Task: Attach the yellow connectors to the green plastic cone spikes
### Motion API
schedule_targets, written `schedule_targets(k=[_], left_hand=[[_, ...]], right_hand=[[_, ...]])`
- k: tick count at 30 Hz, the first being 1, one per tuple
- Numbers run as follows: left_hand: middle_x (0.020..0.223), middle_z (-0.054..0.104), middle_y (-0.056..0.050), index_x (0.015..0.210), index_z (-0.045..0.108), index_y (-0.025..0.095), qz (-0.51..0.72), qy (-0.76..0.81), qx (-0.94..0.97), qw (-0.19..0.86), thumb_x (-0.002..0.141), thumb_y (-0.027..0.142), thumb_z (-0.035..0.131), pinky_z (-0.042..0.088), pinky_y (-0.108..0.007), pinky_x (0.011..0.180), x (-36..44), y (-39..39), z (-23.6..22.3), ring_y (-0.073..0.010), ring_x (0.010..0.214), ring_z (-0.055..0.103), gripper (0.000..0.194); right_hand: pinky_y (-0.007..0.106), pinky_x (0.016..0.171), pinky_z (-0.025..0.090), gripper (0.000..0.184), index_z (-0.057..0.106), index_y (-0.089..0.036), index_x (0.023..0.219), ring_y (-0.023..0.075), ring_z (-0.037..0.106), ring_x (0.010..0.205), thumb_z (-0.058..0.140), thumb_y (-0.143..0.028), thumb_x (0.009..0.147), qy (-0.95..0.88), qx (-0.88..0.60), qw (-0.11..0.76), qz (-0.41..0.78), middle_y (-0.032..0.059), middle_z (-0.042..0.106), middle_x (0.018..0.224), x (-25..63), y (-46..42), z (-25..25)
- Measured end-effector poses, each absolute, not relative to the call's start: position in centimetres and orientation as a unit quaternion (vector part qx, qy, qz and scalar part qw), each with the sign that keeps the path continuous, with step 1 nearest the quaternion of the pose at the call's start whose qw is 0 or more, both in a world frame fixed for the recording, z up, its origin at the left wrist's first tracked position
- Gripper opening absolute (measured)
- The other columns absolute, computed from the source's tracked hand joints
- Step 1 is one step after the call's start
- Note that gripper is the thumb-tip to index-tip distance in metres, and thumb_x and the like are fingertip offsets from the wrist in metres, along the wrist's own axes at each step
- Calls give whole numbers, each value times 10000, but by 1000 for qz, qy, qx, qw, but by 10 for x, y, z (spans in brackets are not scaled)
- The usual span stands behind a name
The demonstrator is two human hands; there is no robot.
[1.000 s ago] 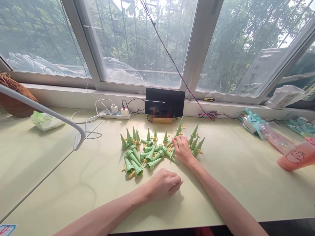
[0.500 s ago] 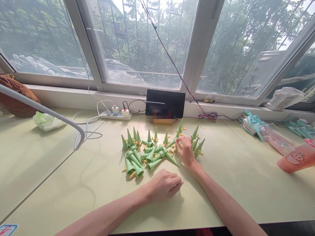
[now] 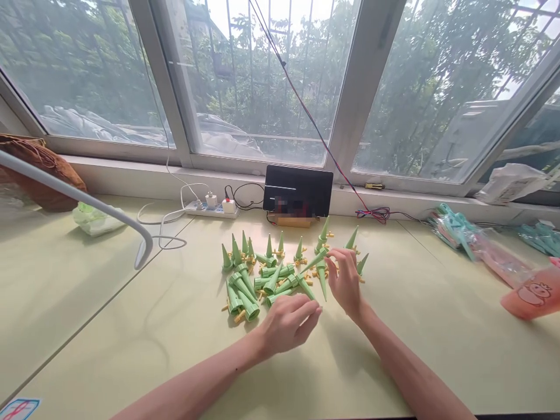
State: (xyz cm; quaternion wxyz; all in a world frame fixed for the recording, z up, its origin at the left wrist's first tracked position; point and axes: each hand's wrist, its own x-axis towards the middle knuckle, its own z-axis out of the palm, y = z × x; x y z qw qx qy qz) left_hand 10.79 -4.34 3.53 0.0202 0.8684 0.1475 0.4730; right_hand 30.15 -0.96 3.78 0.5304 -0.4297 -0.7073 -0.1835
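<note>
My right hand [image 3: 345, 280] pinches a green watering spike [image 3: 315, 260] at its wide end, over the right side of a group of such spikes. The spike's narrow tip points left. Another green spike [image 3: 321, 280] hangs or leans point down just beside the fingers; I cannot tell whether it is touched. My left hand [image 3: 291, 321] hovers or rests low in front of the pile, fingers curled together, with nothing seen in them. It covers part of some lying spikes [image 3: 249, 306]. Several spikes with small yellow valves stand upright behind, among them one [image 3: 236, 251] at the left.
A dark tablet [image 3: 297, 189] leans at the window on a brown block. A power strip [image 3: 210, 211] with cables lies left of it. Bagged teal items [image 3: 455, 230] and a pink cup [image 3: 531, 294] are at the right. A grey curved bar [image 3: 87, 198] crosses the left.
My left hand has come up closer to the pile and to my right hand. My right hand has turned slightly, still at the spike. The whole view has shifted a little.
</note>
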Motion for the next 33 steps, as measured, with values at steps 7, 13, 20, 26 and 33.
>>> schedule_targets(k=[7,13,20,26,33], left_hand=[[850,620,-33,1066,596,171,548,224,805,16,899,42,578,440,-202,540,100,-35,45,-106,643,560,212],[901,606,-28,1037,605,185,532,307,780,119,967,169,541,461,-191,511,99,-28,53,-81,592,536,96],[869,617,-24,1146,579,204,425,358,709,434,974,439,544,482,-205,534,99,-27,81,-127,665,617,293],[804,608,-8,1229,534,192,392,350,653,545,940,545,561,387,-195,431,98,-23,74,-71,475,474,457],[764,562,12,1258,547,173,402,319,650,560,962,497,546,327,-185,397,97,-27,53,-47,433,447,439]], right_hand=[[408,788,530,246,510,-253,1139,241,579,936,506,-72,972,-713,-389,561,-161,68,594,984,293,-28,39],[398,779,544,230,500,-254,1128,233,587,926,485,-77,982,-721,-376,577,-78,63,590,976,284,-29,41],[378,766,545,256,506,-250,1132,224,597,908,490,-58,962,-710,-355,607,-42,63,588,979,279,-36,49],[336,714,556,235,512,-245,1132,204,619,876,469,-70,981,-734,-352,580,6,65,585,981,273,-39,41],[318,726,566,219,531,-237,1116,188,638,865,465,-71,989,-766,-332,547,59,68,605,986,269,-43,37]])
